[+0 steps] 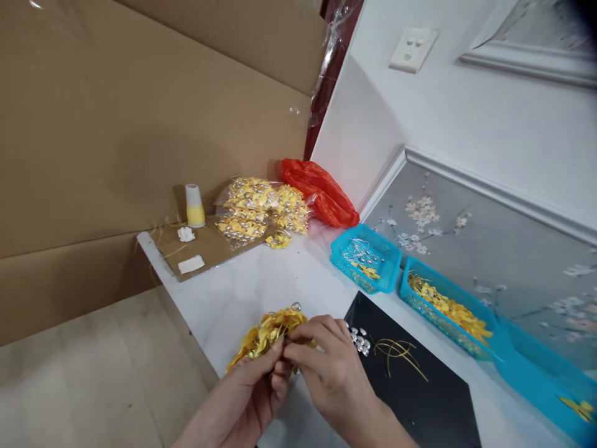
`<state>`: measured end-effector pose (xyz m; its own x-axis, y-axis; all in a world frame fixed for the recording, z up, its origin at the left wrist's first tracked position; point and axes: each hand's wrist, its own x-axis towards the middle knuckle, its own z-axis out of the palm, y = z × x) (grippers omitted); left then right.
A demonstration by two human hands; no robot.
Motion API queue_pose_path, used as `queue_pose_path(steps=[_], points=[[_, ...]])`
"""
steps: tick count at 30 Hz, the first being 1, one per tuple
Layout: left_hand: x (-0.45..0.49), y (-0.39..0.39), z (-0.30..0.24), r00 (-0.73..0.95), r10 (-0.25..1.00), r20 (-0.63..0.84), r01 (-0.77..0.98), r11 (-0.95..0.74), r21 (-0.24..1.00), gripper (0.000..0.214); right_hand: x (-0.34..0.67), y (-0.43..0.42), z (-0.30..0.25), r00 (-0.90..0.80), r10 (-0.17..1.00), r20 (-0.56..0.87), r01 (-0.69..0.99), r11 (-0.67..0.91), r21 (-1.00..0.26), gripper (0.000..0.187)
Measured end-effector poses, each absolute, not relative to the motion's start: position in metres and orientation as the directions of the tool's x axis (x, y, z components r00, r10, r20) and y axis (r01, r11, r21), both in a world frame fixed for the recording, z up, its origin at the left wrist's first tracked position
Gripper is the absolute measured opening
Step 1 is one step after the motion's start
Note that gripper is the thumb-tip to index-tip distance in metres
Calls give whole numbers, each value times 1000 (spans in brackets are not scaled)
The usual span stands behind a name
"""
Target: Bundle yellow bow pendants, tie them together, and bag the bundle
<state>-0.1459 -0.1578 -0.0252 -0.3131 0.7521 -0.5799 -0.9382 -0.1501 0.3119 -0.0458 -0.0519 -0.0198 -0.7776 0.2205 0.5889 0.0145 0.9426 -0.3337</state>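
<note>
A bunch of yellow artificial flowers (pixel 265 333) with shiny silver beads is held over the near part of the white table. My left hand (pixel 249 392) is closed on its lower side, thumb and fingers pinching it. Coming from the right, my right hand (pixel 333 364) has its thumb and fingertips closed at the same spot, touching the flowers; any thin strand between them is too small to make out. Just right of this hand, silver beads (pixel 361 343) and curved gold wires (pixel 398 353) lie on a black mat (pixel 426 398).
Blue baskets (pixel 396 264) along the wall hold yellow petals and beaded pins. At the back are clear bags of yellow flowers (pixel 247 202), a red plastic bag (pixel 321 193) and a yellow-and-white thread cone (pixel 194 206) on brown board (pixel 217 254). Large cardboard (pixel 140 118) stands behind.
</note>
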Motion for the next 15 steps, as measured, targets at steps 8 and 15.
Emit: queue_pose_path(steps=[8, 15], points=[[-162, -167, -33, -316, 761, -566, -948, -232, 217, 9, -63, -32, -5, -889, 153, 431, -226, 673, -704, 12], [-172, -169, -29, -367, 658, -657, -926, -195, 323, 10, -151, 46, -11, -799, 573, 181, 180, 516, -838, 18]])
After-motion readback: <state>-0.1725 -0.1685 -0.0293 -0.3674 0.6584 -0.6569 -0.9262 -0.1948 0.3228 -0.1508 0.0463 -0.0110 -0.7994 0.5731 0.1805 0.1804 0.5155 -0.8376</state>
